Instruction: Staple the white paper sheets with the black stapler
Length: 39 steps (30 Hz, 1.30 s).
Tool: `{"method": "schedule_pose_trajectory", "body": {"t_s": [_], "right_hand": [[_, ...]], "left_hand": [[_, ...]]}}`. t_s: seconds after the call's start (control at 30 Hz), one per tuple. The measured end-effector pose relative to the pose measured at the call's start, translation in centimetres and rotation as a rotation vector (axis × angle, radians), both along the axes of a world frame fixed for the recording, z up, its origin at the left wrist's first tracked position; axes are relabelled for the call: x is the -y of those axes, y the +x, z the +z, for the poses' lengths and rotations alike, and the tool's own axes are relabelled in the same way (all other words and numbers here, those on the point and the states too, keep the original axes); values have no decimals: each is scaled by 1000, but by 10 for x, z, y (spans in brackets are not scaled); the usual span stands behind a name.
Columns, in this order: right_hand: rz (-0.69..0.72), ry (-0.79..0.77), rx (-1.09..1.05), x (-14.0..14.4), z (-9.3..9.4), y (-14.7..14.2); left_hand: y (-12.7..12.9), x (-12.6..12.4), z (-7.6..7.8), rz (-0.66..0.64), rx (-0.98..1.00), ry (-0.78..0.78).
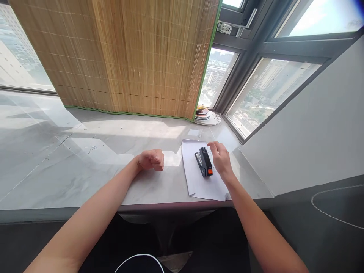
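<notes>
My right hand [220, 157] hovered loose-fingered just right of the stapler [204, 162] — its length ran away from me on the paper [199, 182]. My left hand [151, 159] rested clenched on the tabletop [85, 151] — farther off, holding nothing I could see.

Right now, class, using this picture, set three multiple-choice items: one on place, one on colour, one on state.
1. Where does the stapler lie?
A. on the white paper
B. on the plates by the window
C. on the bare floor

2. What colour is the stapler's end tab?
A. green
B. orange
C. blue

3. How is the left hand?
A. flat, open
B. curled in a fist
C. holding the stapler

Answers: 1 A, paper shows all round it. 2 B, orange at its near end. 3 B, knuckles folded on the sill; the right hand is beside the stapler.
</notes>
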State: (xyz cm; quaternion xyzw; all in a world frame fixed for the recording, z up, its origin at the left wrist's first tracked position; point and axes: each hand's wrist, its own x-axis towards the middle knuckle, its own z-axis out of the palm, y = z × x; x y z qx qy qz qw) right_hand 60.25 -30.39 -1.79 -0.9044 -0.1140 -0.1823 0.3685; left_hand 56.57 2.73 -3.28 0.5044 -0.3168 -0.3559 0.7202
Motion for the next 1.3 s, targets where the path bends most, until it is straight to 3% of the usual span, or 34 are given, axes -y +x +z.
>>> {"method": "schedule_pose_trajectory", "body": {"t_s": [0.07,0.23,0.4,0.6,0.7,0.9,1.0,1.07,1.13,1.3], "right_hand": [[3,12,65,-1,-1,33],[1,-236,-19,-26,-31,94],[-53,-385,-121,-42,-55,107],[-37,-436,-168,-55,-56,111],[4,-443,-203,-89,-51,110],[127,-410,-208,-212,-39,93],[230,-370,-198,-272,-35,74],[296,-347,-174,-302,-34,61],[332,-335,-152,-319,-34,51],[305,-355,-143,-327,-36,46]], "left_hand": [[-1,3,1,-13,11,22],[-2,1,2,-70,-3,24],[1,-7,-6,25,-58,-42],[6,-10,-8,63,-32,-56],[8,-23,-6,223,11,-75],[-1,-78,11,1020,131,-408],[-10,-98,20,1265,230,-511],[-13,-105,22,1312,292,-578],[-13,-107,22,1281,311,-640],[-6,-112,14,1145,227,-712]]}}
